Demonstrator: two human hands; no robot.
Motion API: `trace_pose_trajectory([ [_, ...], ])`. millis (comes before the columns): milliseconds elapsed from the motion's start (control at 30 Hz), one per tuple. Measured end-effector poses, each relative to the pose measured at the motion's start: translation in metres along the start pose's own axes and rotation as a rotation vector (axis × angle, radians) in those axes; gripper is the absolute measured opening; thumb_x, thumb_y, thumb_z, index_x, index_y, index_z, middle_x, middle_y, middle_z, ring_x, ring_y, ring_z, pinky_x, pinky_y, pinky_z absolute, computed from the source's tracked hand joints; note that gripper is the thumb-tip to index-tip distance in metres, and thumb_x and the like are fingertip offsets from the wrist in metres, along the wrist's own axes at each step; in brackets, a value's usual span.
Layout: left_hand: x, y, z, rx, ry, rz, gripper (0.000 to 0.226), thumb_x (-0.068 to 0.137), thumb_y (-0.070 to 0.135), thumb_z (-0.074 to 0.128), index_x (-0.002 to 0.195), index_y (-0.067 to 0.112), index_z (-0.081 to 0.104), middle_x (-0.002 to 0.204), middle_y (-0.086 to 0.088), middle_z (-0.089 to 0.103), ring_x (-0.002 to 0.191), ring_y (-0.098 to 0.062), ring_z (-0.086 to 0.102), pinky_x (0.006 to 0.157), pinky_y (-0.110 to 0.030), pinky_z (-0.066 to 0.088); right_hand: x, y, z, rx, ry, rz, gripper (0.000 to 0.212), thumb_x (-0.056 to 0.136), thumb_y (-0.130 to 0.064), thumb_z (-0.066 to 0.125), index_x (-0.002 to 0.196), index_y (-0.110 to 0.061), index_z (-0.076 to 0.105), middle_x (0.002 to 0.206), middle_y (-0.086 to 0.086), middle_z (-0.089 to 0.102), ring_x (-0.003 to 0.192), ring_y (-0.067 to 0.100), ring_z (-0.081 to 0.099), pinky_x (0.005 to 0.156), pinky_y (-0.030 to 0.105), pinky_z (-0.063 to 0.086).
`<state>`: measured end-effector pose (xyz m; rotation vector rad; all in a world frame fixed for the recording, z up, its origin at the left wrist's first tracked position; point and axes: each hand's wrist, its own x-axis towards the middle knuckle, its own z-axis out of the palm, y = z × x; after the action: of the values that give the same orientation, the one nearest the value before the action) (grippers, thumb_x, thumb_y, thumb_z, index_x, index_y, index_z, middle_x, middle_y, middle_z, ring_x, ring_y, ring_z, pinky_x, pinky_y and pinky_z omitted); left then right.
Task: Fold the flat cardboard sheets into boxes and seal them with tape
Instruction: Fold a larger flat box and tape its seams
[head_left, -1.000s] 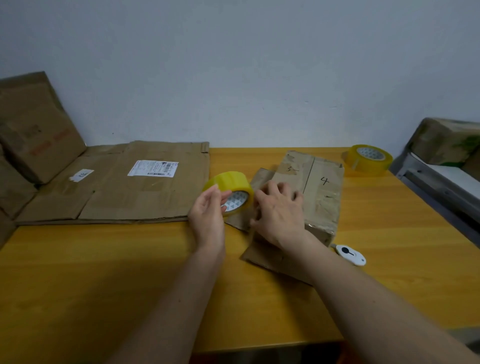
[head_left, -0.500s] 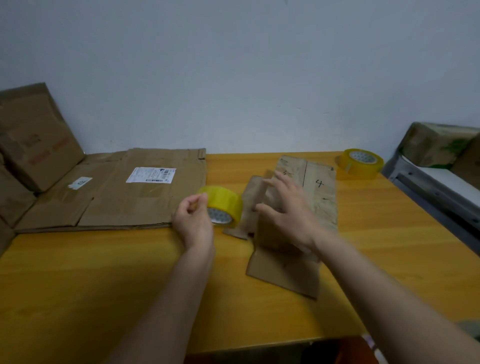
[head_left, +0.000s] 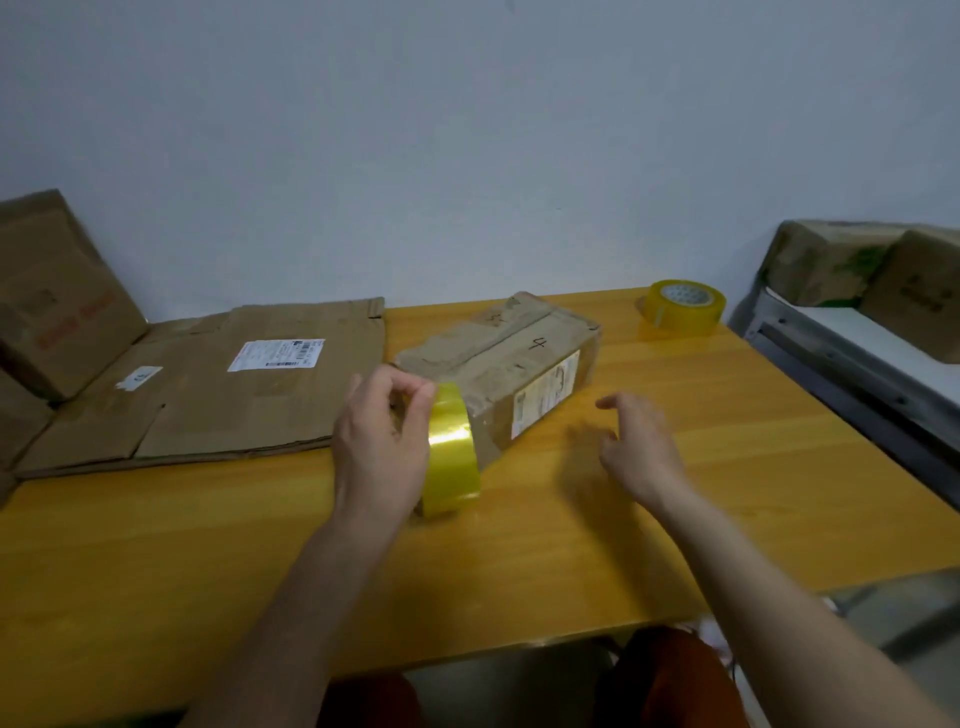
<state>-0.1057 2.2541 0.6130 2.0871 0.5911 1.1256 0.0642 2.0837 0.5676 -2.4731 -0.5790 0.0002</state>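
A worn brown cardboard box, marked "4" on top, stands formed on the yellow wooden table, angled away to the right. My left hand grips a yellow tape roll held on edge against the box's near left end. My right hand hovers to the right of the box with fingers spread, holding nothing and apart from the box. Flat cardboard sheets with a white label lie on the table's left side.
A second yellow tape roll lies at the table's back right corner. Folded cardboard leans against the wall at far left. Finished boxes sit on a grey shelf to the right. The wall stands close behind.
The flattened cardboard has become an upright box. My right hand has let go of it and moved right. My left hand has turned the tape roll on edge against the box's near end.
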Motion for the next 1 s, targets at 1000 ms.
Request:
trace_pose_trajectory([
  [1000,-0.033,0.01,0.079,-0.321,-0.301,-0.391,0.02,0.088,0.03,0.064,0.069,0.03,0.059,0.151,-0.001,0.038,0.142,-0.014,0.026,0.106,-0.036,0.033,0.135,0.014,0.001,0.34,0.196,0.119,0.022,0.09,-0.021,0.058,0.11,-0.011,0.06,0.126,0.016,0.042,0.113,0.033,0.05,0.104,0.037,0.038],
])
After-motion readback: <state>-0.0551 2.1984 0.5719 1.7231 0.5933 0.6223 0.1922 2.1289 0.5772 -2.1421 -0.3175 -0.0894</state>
